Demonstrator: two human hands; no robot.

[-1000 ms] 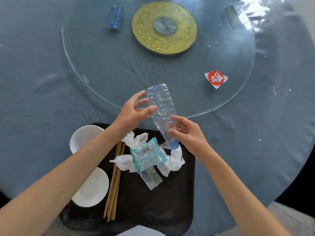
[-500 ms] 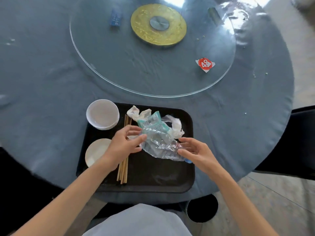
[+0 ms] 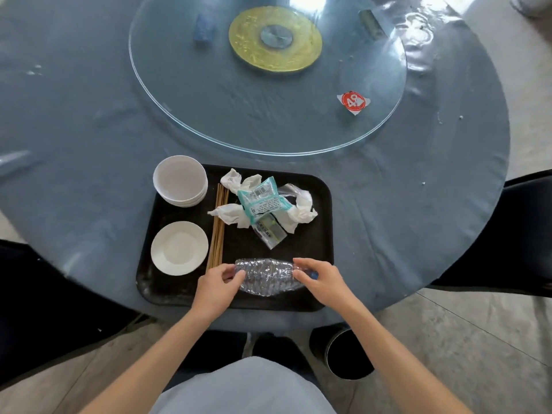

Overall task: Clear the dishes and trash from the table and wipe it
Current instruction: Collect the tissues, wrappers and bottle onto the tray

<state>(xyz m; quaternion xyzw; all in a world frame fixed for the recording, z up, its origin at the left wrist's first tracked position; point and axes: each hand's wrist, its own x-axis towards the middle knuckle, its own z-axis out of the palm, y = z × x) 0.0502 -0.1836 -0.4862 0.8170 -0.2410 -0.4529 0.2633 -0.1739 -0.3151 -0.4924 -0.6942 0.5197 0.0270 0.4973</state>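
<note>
A crumpled clear plastic bottle [image 3: 266, 276] lies sideways over the near part of the black tray [image 3: 321, 204]. My left hand [image 3: 217, 286] grips its left end and my right hand [image 3: 321, 280] grips its right end, where a blue cap peeks out. Also on the tray are stacked white bowls [image 3: 180, 180], a white saucer [image 3: 179, 248], wooden chopsticks [image 3: 218, 228], crumpled white tissues [image 3: 300, 212], a teal snack wrapper [image 3: 263, 201] and a small clear packet [image 3: 270, 233].
The round table [image 3: 74, 130] has a blue cloth and a glass turntable [image 3: 239, 109] with a gold hub [image 3: 274, 38], a blue block [image 3: 204, 26] and a red number tag [image 3: 353, 101]. Dark chairs stand left and right [image 3: 522, 234]. A black bin [image 3: 346, 354] sits on the floor.
The bottle came down from over the turntable's edge to the tray's near side and was squashed flat between both hands. The camera pulled back and rose.
</note>
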